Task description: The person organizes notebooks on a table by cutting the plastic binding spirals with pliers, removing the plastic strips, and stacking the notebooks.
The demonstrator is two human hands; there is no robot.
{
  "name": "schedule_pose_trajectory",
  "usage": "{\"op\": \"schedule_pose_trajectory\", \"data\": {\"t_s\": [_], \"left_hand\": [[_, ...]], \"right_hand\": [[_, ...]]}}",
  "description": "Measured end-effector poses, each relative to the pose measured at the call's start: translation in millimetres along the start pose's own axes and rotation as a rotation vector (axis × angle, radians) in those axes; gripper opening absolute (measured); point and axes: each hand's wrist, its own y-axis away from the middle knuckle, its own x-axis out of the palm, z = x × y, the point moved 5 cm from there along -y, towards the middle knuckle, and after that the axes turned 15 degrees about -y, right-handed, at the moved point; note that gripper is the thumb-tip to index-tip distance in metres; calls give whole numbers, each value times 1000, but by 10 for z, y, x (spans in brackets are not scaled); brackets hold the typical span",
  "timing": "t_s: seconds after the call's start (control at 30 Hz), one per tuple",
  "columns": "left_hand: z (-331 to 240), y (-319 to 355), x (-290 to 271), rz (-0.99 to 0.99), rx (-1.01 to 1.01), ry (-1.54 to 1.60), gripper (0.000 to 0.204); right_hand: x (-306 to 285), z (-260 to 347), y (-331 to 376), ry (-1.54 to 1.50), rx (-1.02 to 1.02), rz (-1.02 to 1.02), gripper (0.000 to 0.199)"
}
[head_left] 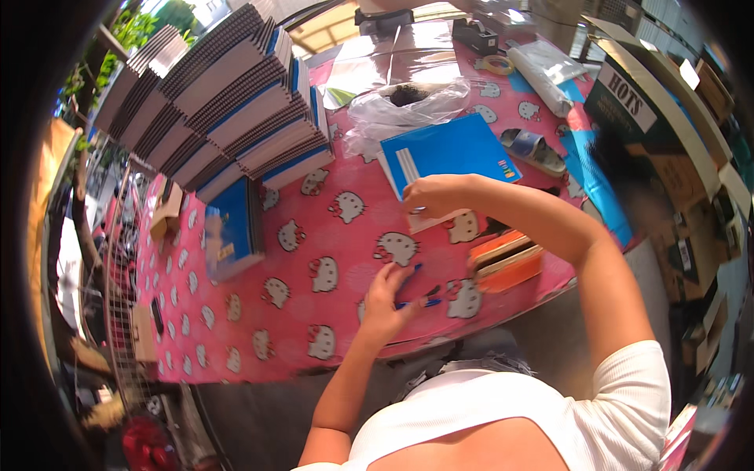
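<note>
Centrally, a blue notebook (449,151) with two white stripes on its cover lay on the pink cat-patterned tablecloth (314,235), towards the far edge of the tabletop. The right hand (434,196) gripped its near edge, fingers curled over the pages. The left hand (389,298) rested near the front edge, fingers closed on a blue pen (416,303), largely hidden beneath them. One further blue notebook (232,228) lay towards the left edge. Spiral-bound notebooks (236,102) stood stacked at the far left corner; their count could not be established. One crumpled clear plastic bag (404,106) lay just beyond the held notebook. One orange block (506,259) at the front edge was hard to identify.
</note>
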Motion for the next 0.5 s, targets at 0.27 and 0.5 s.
{"op": "schedule_pose_trajectory", "data": {"t_s": [0.27, 0.5], "left_hand": [[310, -97, 694, -219, -116, -401, 58], [-16, -597, 240, -386, -367, 509, 65]], "right_hand": [[-177, 137, 43, -184, -176, 20, 36], [-248, -17, 213, -247, -216, -155, 26]]}}
